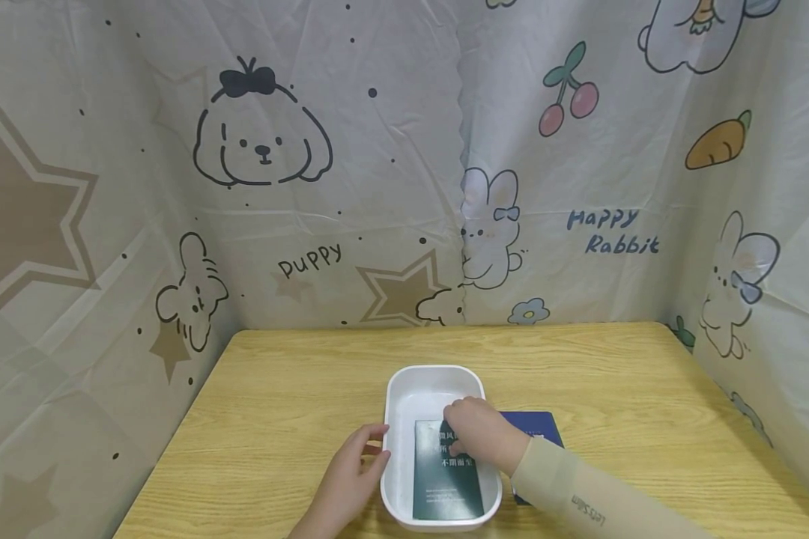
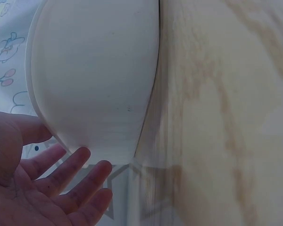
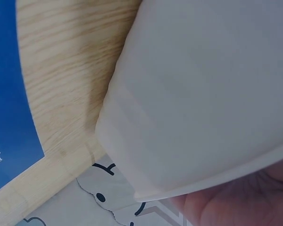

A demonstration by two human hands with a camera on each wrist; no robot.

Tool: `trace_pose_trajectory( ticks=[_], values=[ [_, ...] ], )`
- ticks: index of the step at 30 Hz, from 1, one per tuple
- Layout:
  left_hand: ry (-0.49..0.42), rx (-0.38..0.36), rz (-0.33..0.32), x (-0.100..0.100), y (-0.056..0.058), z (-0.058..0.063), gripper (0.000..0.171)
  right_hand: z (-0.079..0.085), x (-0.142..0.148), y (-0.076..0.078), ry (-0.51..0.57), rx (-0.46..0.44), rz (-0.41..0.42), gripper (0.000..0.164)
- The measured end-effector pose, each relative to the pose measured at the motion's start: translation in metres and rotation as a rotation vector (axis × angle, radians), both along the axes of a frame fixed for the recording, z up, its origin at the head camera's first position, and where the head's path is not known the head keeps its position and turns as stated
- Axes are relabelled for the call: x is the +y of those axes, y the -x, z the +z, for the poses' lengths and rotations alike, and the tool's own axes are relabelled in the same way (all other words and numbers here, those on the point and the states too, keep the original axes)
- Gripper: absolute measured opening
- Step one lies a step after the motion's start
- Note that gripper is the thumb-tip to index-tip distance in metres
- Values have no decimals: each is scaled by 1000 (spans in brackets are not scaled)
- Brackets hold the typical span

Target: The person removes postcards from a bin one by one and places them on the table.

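Note:
A white rectangular tub (image 1: pixel 396 382) with rounded corners stands on the table. Inside it lies a dark green booklet (image 1: pixel 445 479) with pale printed characters on its cover. My right hand (image 1: pixel 488 434) reaches over the tub's right wall and grips the booklet near its upper right part; the hand covers that corner. In the right wrist view, the tub's outer wall (image 3: pixel 193 94) hides most of this hand (image 3: pixel 240 202). On the tub's left side, my left hand (image 1: pixel 353 471) touches the rim. Its fingers (image 2: pixel 78 162) are spread and loosely bent by the outer wall in the left wrist view.
A blue flat booklet (image 1: pixel 532 424) lies on the table right of the tub, partly under my right forearm (image 1: pixel 580 486). The wood-grain table (image 1: pixel 297 404) is bordered by a printed cloth (image 1: pixel 391 187) at the back and on both sides.

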State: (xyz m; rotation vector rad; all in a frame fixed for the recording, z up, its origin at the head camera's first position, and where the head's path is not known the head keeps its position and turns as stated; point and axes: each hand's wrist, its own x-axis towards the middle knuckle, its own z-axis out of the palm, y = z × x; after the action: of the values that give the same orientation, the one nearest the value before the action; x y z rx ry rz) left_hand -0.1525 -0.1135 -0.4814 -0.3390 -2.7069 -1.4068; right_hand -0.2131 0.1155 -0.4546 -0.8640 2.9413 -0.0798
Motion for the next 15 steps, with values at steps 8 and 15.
trace_pose_trajectory(
  ticks=[8,15],
  values=[
    [-4,0,-4,0,0,0,32,2,0,3,46,-22,-10,47],
    [5,-26,-2,0,1,1,33,14,6,8,208,-136,-33,33]
  ],
)
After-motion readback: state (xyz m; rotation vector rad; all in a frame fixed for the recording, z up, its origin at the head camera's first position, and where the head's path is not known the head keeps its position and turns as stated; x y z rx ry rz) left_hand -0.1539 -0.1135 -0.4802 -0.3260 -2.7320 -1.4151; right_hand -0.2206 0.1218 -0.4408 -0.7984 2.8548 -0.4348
